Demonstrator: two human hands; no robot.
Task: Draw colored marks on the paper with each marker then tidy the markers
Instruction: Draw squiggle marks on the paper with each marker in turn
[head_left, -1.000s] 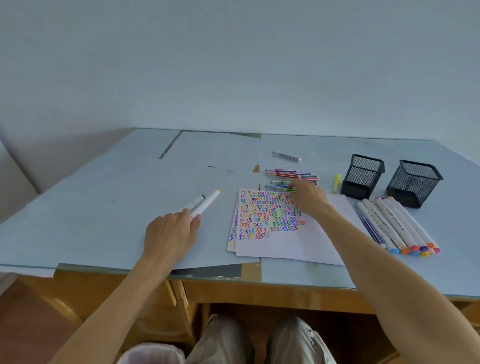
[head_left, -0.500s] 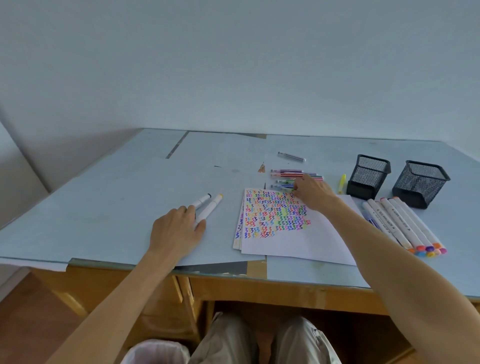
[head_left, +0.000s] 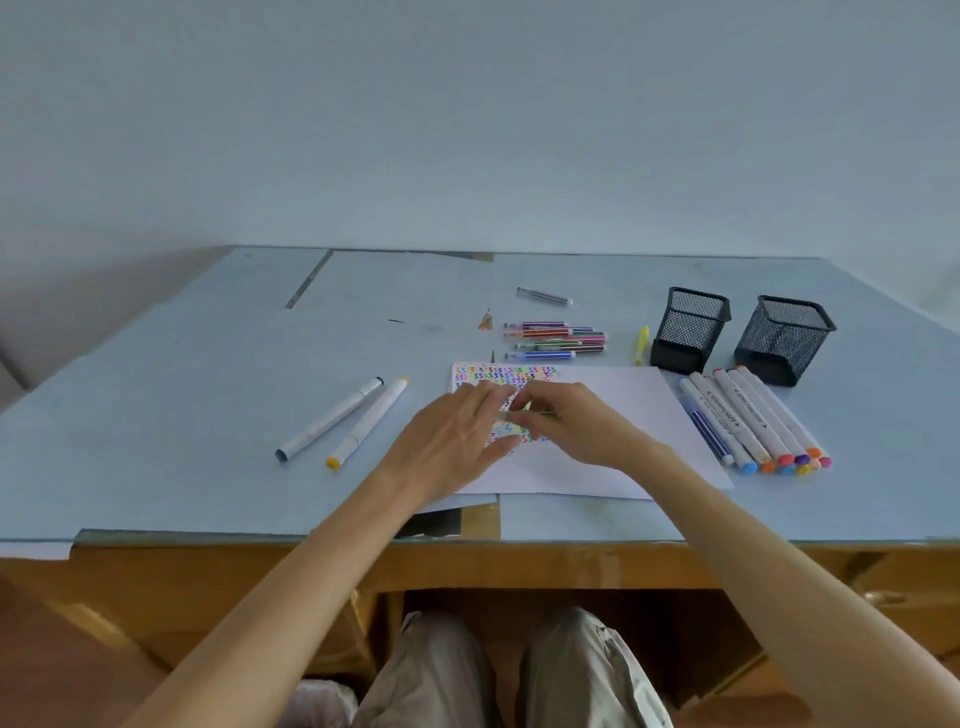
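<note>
A white paper (head_left: 623, 415) with rows of coloured zigzag marks (head_left: 504, 374) lies on the pale blue table. Both hands meet above it. My right hand (head_left: 576, 428) pinches a thin green marker (head_left: 543, 413) and my left hand (head_left: 457, 436) pinches its left end; most of the marker is hidden by fingers. Several thin markers (head_left: 556, 340) lie in a pile just beyond the paper. Two thick white markers (head_left: 332, 418) lie to the left of my hands, apart from them. A row of several thick markers (head_left: 753, 421) lies right of the paper.
Two black mesh cups (head_left: 688, 327) (head_left: 782, 338) stand at the back right. A yellow highlighter (head_left: 642, 343) lies beside the nearer cup and a grey pen (head_left: 544, 295) farther back. The table's front edge (head_left: 519, 540) runs under my forearms.
My left hand let go of the two thick markers and moved right over the paper. My right hand drew back from the thin-marker pile with a green one; both hands now hold it.
</note>
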